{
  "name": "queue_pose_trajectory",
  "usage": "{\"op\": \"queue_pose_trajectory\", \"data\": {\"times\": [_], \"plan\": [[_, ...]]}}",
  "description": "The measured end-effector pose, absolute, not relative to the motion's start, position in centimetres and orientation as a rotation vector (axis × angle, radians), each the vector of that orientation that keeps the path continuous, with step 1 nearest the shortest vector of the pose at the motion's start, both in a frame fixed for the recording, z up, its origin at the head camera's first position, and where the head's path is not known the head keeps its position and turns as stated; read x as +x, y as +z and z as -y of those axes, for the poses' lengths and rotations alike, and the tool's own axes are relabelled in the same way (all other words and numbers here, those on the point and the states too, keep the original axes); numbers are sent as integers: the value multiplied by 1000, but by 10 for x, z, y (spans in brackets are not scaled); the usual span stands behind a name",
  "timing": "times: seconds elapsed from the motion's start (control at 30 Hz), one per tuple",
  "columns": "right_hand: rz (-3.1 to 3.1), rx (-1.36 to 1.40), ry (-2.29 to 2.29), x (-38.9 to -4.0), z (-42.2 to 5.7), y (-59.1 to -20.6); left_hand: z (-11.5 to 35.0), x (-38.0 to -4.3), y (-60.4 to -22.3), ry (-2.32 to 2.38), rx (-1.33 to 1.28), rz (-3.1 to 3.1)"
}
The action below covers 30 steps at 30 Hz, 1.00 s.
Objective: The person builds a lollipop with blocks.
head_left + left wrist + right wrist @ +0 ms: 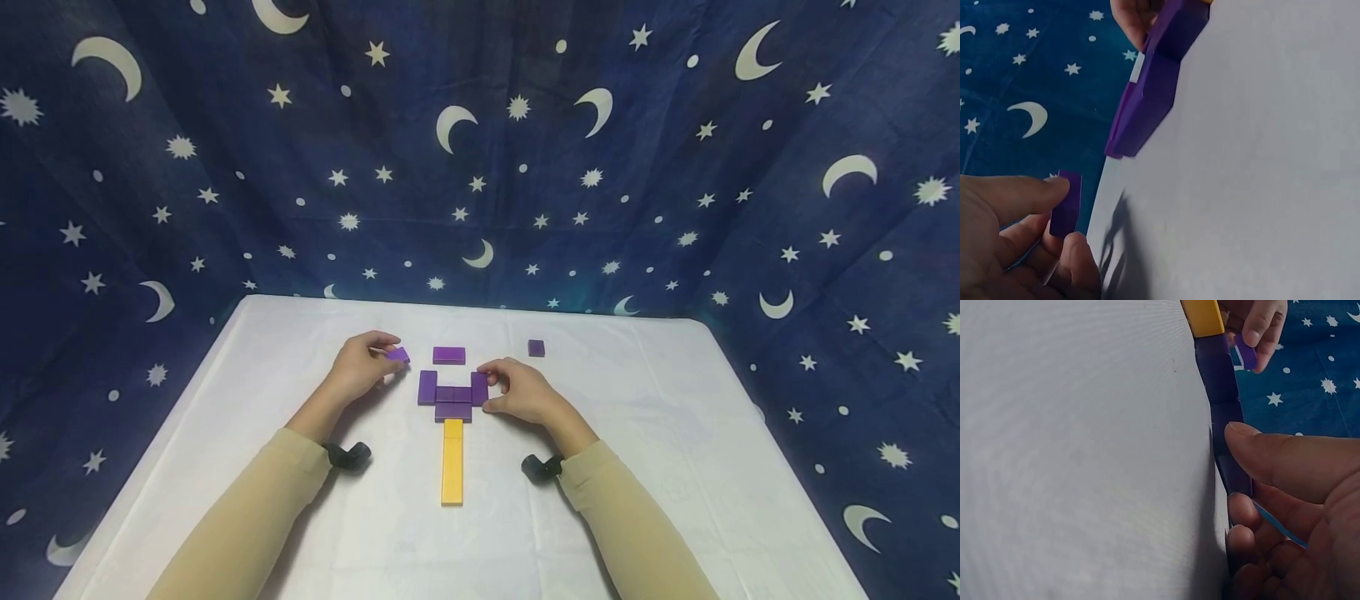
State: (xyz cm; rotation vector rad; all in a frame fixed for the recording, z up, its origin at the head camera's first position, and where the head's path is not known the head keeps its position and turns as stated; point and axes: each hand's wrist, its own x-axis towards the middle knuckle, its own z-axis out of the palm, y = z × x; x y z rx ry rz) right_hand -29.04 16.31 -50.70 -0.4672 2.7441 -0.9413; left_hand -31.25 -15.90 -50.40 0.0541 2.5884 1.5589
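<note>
My left hand (358,364) pinches a small purple block (398,356) between thumb and fingers, at the left of the other blocks. In the left wrist view this block (1066,206) is held above the white surface. My right hand (522,390) grips an upright-set purple block (478,388) by its ends, thumb at the near end. That block forms the right side of a cup-like shape. A matching purple block (427,388) makes the left side, with two small purple blocks (453,394) between them and a wider purple block (453,412) below. Yellow blocks (452,467) run down from it like a stem.
A loose purple rectangular block (448,356) lies beyond the shape, and a small purple square block (536,348) lies farther right. All rest on a table with a white cloth (660,467). A dark blue curtain (480,150) with moons and stars surrounds the table's far and side edges.
</note>
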Motion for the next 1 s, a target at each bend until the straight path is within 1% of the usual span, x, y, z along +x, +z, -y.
{"op": "queue_pose_trajectory", "data": {"times": [0.37, 1.0], "plan": [[-2751, -469, -935, -289, -162, -507, 140, -310, -498, 1466, 255, -2639], [-2751, -418, -931, -290, -161, -506, 112, -314, -499, 1377, 372, -2622]]}}
